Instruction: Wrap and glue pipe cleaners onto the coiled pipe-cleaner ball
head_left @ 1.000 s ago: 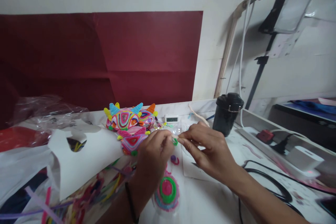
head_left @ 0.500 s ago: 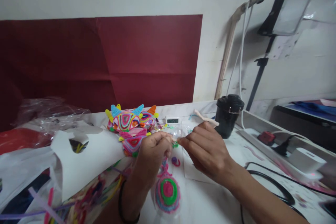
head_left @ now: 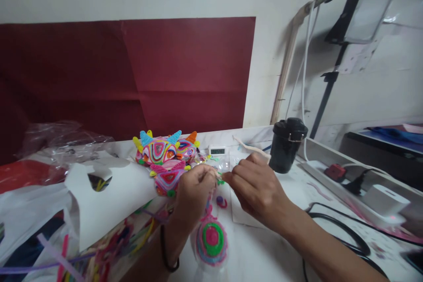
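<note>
1. Head camera view, looking down at two bare hands meeting over a cluttered white worktable (head_left: 264, 255). Between the fingertips is a small green piece (head_left: 220, 181), apparently the end of a fuzzy craft stem; it is too small to make out fully.
2. The left hand (head_left: 193, 191) is curled with thumb and fingers pressed together on the green piece from the left. A dark band circles that wrist.
3. The right hand (head_left: 256, 187) pinches the same spot from the right, fingers closed together. A thin white stem (head_left: 249, 146) trails away from this hand toward the back of the table.
4. Just below the hands, on the table, lies a flat coiled disc (head_left: 211, 241) with a pink centre, a green ring and a pink and blue rim. A small purple coil (head_left: 220, 202) sits between disc and hands.
5. Behind the left hand stands a heap of bright coiled craft figures (head_left: 165, 154) with blue, yellow and orange horns.
6. To the left is a curved white card (head_left: 109, 202) with a hole cut in it, and loose coloured stems (head_left: 109, 246) beneath it.
7. To the right stands a black lidded jar (head_left: 286, 144), near the right hand but apart from it. A small white digital display (head_left: 217, 150) sits behind the hands.
8. Farther right, a black cable (head_left: 343, 229) loops over the table beside a white power strip (head_left: 346, 176).
9. A dark red paper sheet (head_left: 132, 75) covers the wall behind.
</note>
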